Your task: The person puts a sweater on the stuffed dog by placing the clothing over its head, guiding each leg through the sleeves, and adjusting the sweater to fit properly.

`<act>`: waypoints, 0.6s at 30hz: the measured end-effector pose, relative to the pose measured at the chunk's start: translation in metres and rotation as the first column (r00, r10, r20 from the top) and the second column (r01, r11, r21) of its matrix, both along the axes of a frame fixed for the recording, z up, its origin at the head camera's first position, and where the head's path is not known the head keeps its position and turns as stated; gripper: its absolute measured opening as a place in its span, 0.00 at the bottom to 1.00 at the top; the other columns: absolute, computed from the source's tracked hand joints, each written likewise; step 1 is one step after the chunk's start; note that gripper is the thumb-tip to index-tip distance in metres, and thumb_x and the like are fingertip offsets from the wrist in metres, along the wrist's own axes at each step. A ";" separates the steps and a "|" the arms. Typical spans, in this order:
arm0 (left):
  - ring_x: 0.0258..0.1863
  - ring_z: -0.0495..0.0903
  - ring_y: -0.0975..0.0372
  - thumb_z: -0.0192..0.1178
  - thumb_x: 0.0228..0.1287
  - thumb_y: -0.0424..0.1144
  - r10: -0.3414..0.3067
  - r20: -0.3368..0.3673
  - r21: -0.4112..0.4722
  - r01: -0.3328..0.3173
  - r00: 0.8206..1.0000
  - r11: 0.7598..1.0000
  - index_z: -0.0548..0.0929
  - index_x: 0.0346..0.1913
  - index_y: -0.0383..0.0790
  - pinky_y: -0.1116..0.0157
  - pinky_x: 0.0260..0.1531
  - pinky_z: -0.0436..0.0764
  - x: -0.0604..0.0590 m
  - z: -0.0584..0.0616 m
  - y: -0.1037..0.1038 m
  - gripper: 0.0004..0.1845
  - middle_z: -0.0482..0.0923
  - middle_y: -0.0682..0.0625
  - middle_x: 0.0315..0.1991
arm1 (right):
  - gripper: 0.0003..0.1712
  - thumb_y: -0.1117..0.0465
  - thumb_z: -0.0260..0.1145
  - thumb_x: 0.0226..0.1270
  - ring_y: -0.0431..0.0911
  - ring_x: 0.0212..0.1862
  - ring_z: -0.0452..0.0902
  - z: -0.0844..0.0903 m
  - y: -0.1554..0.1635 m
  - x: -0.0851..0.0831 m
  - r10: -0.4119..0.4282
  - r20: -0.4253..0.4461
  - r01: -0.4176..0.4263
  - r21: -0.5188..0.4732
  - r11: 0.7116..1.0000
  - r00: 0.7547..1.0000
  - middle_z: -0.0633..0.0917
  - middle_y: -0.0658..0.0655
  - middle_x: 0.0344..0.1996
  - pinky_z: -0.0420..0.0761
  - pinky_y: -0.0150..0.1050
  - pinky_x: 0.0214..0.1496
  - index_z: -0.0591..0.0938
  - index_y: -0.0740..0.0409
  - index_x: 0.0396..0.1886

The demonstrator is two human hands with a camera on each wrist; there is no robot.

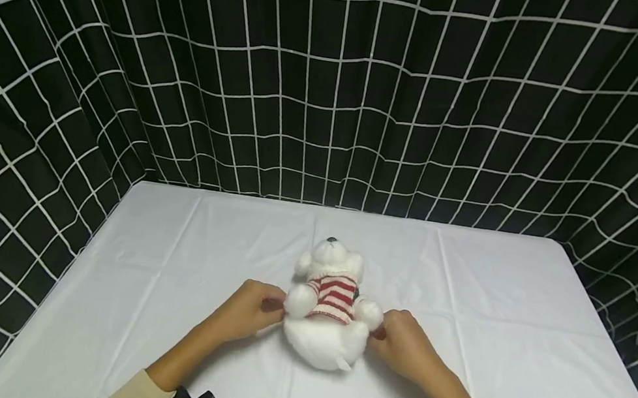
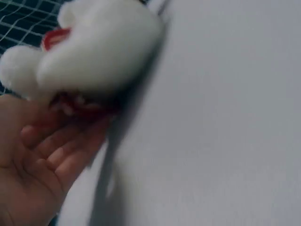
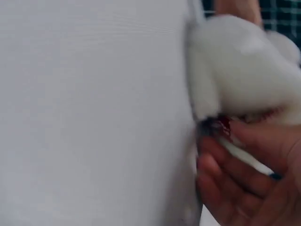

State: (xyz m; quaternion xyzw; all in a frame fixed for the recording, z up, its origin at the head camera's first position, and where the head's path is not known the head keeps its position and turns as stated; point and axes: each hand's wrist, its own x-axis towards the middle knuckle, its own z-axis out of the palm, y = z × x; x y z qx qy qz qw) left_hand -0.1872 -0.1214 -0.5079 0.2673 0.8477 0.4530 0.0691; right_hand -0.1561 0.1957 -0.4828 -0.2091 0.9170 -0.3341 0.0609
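while bear (image 1: 320, 334) lies btwn l hand (image 1: 252, 309) & r hand (image 1: 405, 345), abt equally near, long axis pointing away, each pinches red cloth (image 3: 225, 126) at its side.

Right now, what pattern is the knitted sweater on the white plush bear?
The knitted sweater has red and white stripes, clearest in the head view.

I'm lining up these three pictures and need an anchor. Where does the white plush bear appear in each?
Head: the white plush bear lies below the centre, slightly right.
Left wrist: the bear is at upper left, cut by the top edge.
Right wrist: the bear is at upper right, cut by the right edge.
Shared landmark: the dark backdrop with white grid lines, in the upper part of every view.
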 end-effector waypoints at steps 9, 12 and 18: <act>0.27 0.82 0.66 0.55 0.74 0.57 0.011 0.676 0.310 -0.297 0.737 0.903 0.83 0.50 0.26 0.65 0.33 0.86 -0.009 -0.002 0.018 0.31 0.82 0.50 0.29 | 0.23 0.61 0.53 0.80 0.43 0.47 0.84 -0.002 0.012 -0.029 0.160 0.601 0.295 -0.585 0.756 0.783 0.87 0.59 0.46 0.84 0.41 0.54 0.77 0.81 0.56; 0.28 0.81 0.65 0.57 0.71 0.58 0.010 0.698 0.282 -0.288 0.716 0.915 0.84 0.46 0.29 0.65 0.32 0.85 -0.013 0.000 0.022 0.29 0.80 0.51 0.28 | 0.25 0.54 0.55 0.81 0.42 0.44 0.84 0.003 0.004 -0.035 0.198 0.635 0.306 -0.592 0.745 0.746 0.87 0.55 0.42 0.85 0.38 0.50 0.80 0.75 0.54; 0.36 0.86 0.61 0.59 0.72 0.55 -0.021 0.700 0.274 -0.241 0.714 0.931 0.84 0.50 0.29 0.62 0.40 0.85 -0.018 0.007 0.027 0.27 0.87 0.49 0.37 | 0.23 0.53 0.61 0.78 0.41 0.42 0.85 0.014 -0.012 -0.040 0.238 0.642 0.253 -0.575 0.778 0.729 0.88 0.53 0.40 0.85 0.36 0.47 0.85 0.72 0.49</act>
